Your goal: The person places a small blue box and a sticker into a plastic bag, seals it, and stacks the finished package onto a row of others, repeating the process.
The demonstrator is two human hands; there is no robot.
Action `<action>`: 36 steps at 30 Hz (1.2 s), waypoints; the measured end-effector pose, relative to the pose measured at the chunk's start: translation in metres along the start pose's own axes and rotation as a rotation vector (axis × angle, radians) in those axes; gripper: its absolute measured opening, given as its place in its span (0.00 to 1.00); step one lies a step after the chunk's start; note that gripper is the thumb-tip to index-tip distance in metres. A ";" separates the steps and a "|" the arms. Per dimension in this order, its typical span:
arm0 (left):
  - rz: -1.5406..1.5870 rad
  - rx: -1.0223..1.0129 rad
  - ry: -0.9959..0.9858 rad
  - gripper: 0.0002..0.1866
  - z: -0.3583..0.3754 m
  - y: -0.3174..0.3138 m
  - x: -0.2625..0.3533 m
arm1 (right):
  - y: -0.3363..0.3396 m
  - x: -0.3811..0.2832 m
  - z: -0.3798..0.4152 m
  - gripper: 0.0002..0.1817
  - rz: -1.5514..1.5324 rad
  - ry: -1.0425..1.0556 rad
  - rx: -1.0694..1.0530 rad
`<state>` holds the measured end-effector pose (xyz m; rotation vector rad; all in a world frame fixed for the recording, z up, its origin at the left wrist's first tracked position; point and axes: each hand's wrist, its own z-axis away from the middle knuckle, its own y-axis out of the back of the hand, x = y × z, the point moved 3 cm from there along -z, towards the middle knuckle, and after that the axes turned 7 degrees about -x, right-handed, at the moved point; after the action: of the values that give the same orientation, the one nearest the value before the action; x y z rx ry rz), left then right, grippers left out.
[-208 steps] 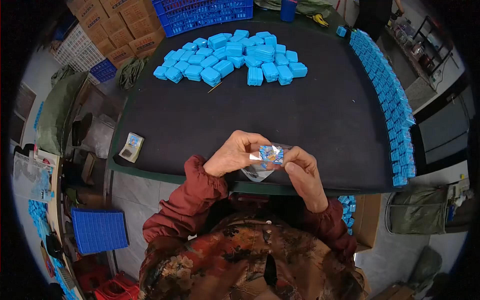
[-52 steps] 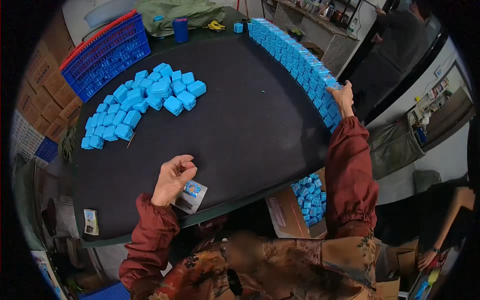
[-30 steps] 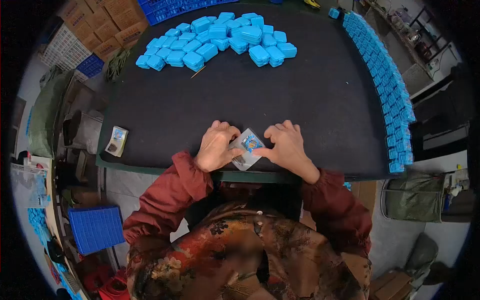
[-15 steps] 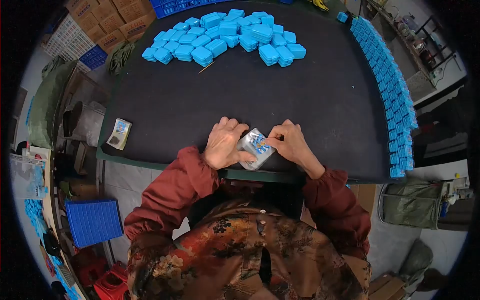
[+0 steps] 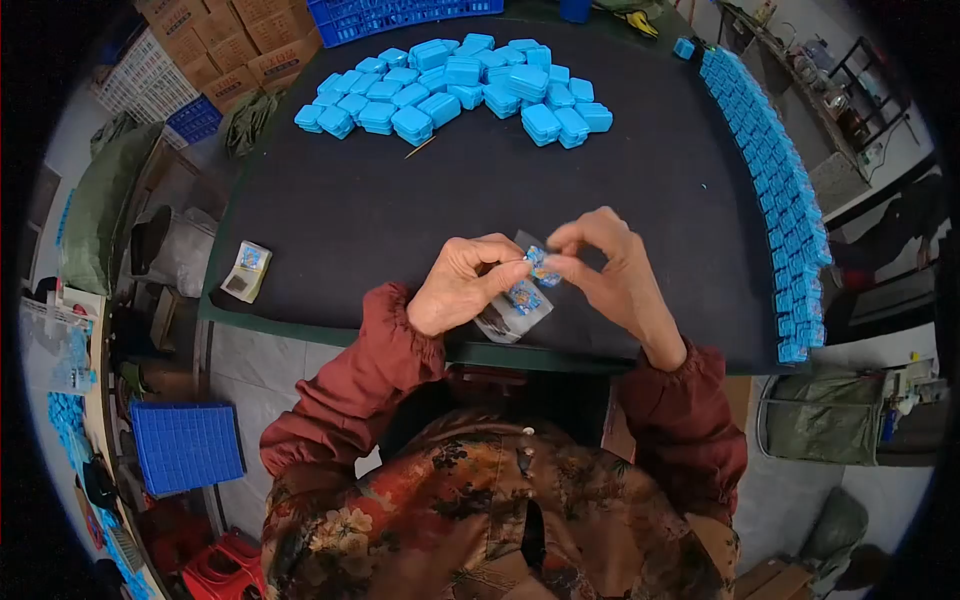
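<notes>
My left hand [image 5: 462, 286] pinches the near edge of a small blue printed sticker [image 5: 541, 266] between thumb and forefinger. On the sticker's other side, my right hand [image 5: 612, 272] has its thumb and forefinger closed on it, slightly smeared by motion. A see-through film edge shows above the sticker. Beneath both hands, at the table's front edge, lies a stack of clear-backed sticker sheets [image 5: 516, 318] with a similar blue print on top, partly covered by my left hand.
Blue lidded boxes [image 5: 462, 72] are heaped at the back of the dark table [image 5: 420, 200]. More blue boxes line the right edge in a long row [image 5: 770, 190]. A second small printed stack [image 5: 247, 271] lies at the left, and a thin stick [image 5: 419, 148] near the heap.
The sticker has come up off the stack and is now held between both hands. My right hand has risen away from the stack, and my left fingers have moved from the stack onto the sticker.
</notes>
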<state>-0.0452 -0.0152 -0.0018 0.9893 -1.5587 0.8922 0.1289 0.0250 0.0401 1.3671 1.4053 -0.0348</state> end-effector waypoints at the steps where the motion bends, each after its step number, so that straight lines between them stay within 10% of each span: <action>1: -0.005 0.003 -0.004 0.12 0.001 -0.003 0.001 | -0.003 0.001 0.001 0.08 0.000 0.007 0.001; 4: 0.222 0.231 0.011 0.07 0.004 0.001 0.001 | -0.011 0.016 0.018 0.27 -0.520 -0.342 0.301; 8: 0.364 0.316 -0.036 0.03 0.001 0.000 -0.007 | -0.047 0.015 0.027 0.18 -0.805 -0.376 0.169; 24: 0.329 0.320 -0.169 0.12 0.005 0.008 -0.016 | -0.056 0.011 0.017 0.07 -0.958 -0.622 0.314; 36: -0.165 0.113 -0.056 0.12 0.017 0.014 -0.007 | -0.053 0.019 0.023 0.04 -0.949 -0.380 0.386</action>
<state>-0.0638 -0.0239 -0.0125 1.2141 -1.4619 0.8503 0.1113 0.0048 -0.0147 0.7985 1.6336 -1.1706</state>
